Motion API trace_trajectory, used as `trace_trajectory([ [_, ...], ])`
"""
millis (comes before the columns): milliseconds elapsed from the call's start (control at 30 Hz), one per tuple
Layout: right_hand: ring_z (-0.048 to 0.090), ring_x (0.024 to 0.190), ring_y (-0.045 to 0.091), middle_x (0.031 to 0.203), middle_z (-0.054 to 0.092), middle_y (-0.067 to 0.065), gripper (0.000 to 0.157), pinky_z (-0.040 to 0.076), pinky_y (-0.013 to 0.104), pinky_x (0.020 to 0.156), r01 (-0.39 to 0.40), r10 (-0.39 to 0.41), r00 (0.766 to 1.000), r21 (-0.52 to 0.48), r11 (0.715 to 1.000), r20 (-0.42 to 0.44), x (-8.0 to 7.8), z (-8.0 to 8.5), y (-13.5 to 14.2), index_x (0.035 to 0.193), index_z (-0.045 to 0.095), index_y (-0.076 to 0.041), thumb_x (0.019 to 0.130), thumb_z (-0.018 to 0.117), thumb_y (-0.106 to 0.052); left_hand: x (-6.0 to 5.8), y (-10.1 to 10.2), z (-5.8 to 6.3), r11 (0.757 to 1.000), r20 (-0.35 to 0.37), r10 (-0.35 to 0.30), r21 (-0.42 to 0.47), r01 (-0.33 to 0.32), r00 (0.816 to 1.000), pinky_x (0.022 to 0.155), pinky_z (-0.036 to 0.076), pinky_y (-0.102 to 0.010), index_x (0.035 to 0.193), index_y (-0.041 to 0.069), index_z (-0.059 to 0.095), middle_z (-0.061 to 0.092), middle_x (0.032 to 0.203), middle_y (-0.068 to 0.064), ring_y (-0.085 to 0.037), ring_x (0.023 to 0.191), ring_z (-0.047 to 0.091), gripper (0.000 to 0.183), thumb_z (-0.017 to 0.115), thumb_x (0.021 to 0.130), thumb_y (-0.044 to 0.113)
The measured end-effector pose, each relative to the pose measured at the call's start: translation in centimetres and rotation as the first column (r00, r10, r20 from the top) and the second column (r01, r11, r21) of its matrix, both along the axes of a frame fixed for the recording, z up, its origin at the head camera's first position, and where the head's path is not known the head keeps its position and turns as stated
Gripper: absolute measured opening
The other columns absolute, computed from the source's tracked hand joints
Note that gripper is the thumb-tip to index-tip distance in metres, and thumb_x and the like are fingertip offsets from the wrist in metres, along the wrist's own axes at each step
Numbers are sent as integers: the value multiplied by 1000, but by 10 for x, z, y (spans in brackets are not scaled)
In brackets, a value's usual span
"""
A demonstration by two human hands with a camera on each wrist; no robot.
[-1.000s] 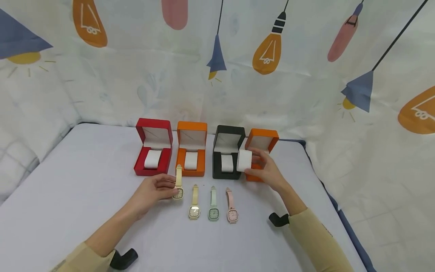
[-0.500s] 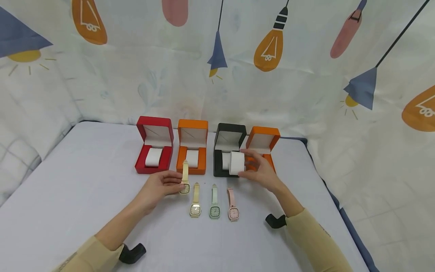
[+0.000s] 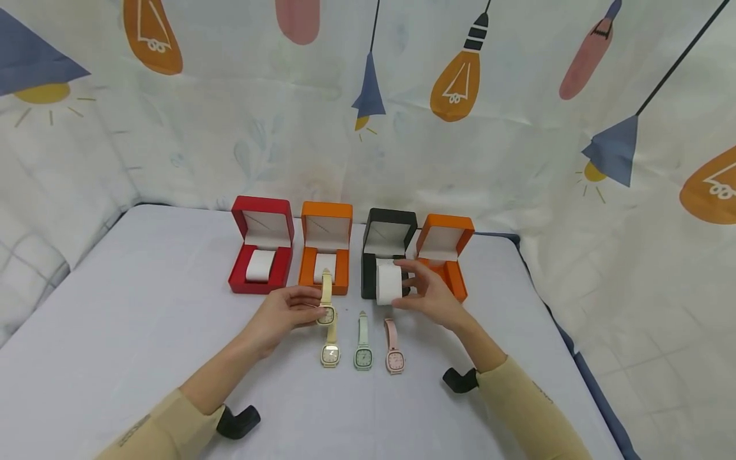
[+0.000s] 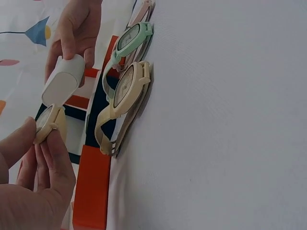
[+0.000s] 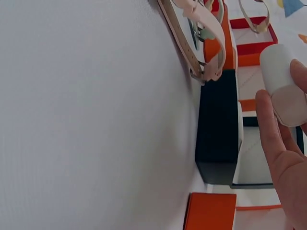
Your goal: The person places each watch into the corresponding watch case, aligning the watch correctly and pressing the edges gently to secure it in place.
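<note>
My left hand (image 3: 290, 314) pinches a cream watch (image 3: 326, 313) by its case, strap pointing up, in front of the left orange box (image 3: 340, 275). In the left wrist view the watch (image 4: 50, 123) sits between thumb and fingers. My right hand (image 3: 431, 295) grips a white watch cushion (image 3: 389, 285) by its ends, close in front of the black box (image 3: 368, 276). Seen from the right wrist, the cushion (image 5: 278, 72) is held between thumb and fingers. Below lie a yellow watch (image 3: 330, 354), a mint-green watch (image 3: 363, 358) and a pink watch (image 3: 395, 360) in a row.
An open red box (image 3: 234, 278) with a white cushion (image 3: 260, 266) stands at the left of the row. The right orange box (image 3: 456, 281) is open, its cushion slot vacant. A patterned curtain (image 3: 230, 128) hangs behind the white-covered table (image 3: 115, 306).
My left hand has carried the cream watch rightward, over the yellow one's strap. My right hand has brought the white cushion left from the right orange box to before the black box.
</note>
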State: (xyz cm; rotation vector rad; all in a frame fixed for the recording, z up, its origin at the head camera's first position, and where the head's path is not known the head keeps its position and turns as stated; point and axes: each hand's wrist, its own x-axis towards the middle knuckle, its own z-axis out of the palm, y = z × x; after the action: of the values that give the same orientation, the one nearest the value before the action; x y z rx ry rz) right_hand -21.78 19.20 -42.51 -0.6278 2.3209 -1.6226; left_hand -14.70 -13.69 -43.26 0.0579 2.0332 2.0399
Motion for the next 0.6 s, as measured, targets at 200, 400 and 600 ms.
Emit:
trace_trajectory([
  [200, 58, 116, 34, 148, 46, 10, 77, 58, 37, 92, -41, 42, 999, -7, 999, 2, 4, -2, -10, 152, 45, -8, 86, 84, -7, -4, 7, -1, 1000, 6, -10, 22, 10, 1000, 89, 59, -37, 131, -9, 58, 65, 117, -19, -23, 100, 69, 45, 76, 94, 8],
  [400, 61, 116, 32, 149, 47, 10, 75, 57, 37, 92, -77, 77, 997, 0, 997, -9, 5, -4, -16, 151, 47, -11, 86, 84, -6, -8, 15, -2, 999, 6, -11, 31, 11, 1000, 89, 59, -37, 132, -6, 60, 66, 118, -17, -23, 101, 69, 45, 76, 93, 7],
  [600, 62, 118, 29, 147, 50, 7, 77, 57, 36, 92, -123, 123, 992, 6, 992, -7, 6, -5, -20, 152, 45, -7, 86, 84, -6, -11, 21, -1, 999, 11, -6, 41, 6, 1000, 88, 59, -34, 134, -6, 59, 67, 117, -17, -23, 101, 69, 46, 77, 93, 7],
])
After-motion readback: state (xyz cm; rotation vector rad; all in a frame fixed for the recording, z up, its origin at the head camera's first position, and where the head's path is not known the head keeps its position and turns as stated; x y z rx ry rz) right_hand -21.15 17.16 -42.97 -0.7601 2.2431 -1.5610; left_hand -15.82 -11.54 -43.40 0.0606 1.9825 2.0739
